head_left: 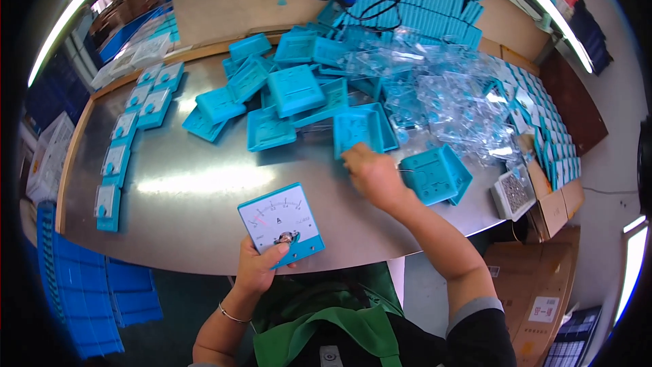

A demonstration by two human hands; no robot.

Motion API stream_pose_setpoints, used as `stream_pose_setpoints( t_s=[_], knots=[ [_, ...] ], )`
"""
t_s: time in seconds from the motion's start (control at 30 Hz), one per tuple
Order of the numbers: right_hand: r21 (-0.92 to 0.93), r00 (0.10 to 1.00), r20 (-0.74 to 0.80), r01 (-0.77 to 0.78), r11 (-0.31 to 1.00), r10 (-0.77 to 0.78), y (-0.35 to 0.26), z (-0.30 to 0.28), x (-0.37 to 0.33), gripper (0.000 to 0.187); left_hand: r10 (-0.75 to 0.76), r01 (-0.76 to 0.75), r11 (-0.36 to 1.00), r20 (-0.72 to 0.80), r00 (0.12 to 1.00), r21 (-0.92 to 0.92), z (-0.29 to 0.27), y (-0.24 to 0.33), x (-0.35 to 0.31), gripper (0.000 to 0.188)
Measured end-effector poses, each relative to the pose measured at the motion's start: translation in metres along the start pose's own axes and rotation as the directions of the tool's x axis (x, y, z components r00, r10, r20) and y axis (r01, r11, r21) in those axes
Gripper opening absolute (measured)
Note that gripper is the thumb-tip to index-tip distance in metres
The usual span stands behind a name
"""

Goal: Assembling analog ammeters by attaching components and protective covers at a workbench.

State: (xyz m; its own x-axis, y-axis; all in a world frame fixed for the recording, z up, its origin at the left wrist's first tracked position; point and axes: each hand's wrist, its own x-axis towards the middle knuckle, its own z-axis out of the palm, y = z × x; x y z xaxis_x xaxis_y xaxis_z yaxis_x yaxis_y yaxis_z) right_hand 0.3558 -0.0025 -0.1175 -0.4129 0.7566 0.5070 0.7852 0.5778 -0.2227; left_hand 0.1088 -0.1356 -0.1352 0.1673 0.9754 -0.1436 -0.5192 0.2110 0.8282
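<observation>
My left hand [259, 265] holds an analog ammeter [282, 221] above the table's front edge, thumb near the round metal part low on its white dial. The meter's face is up and its blue base shows along the bottom. Reaching to the middle, my right hand [375, 175] has its fingers curled on the near edge of a blue plastic case [354, 129]. A thin metal shaft [405, 170] shows beside that hand; whether the hand holds it cannot be made out. More blue cases [429, 175] lie just to its right.
A heap of blue cases [295, 90] fills the middle back, with clear plastic covers [448, 105] to its right. Meters [123, 129] line the left edge; others [543, 119] stand at far right. A white tray of small metal parts [501, 202] sits by a cardboard box [551, 216].
</observation>
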Motion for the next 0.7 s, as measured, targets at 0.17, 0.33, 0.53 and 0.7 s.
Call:
stream_pose_setpoints(
  t_s=[0.17, 0.33, 0.53, 0.7],
  knots=[
    [0.022, 0.998, -0.013, -0.055, 0.998, 0.056, -0.011, -0.014, 0.005, 0.014, 0.01, -0.01, 1.0, 0.003, 1.0, 0.016, 0.003, -0.001, -0.003, 0.036],
    [-0.343, 0.94, 0.019, -0.314, 0.885, 0.341, 0.054, -0.055, -0.003, 0.01, -0.023, 0.022, 0.998, 0.011, 1.0, 0.055, 0.002, 0.005, -0.01, 0.038],
    [-0.323, 0.916, 0.055, -0.36, 0.875, 0.397, 0.098, -0.041, 0.005, 0.014, -0.293, 0.28, 0.956, 0.239, 0.926, 0.086, 0.059, -0.012, 0.048, 0.04],
    [0.146, 0.901, 0.095, -0.432, 0.89, 0.422, 0.039, -0.105, 0.009, 0.014, -0.289, 0.285, 0.957, 0.17, 0.942, 0.044, 0.069, -0.016, 0.092, 0.041]
  ],
)
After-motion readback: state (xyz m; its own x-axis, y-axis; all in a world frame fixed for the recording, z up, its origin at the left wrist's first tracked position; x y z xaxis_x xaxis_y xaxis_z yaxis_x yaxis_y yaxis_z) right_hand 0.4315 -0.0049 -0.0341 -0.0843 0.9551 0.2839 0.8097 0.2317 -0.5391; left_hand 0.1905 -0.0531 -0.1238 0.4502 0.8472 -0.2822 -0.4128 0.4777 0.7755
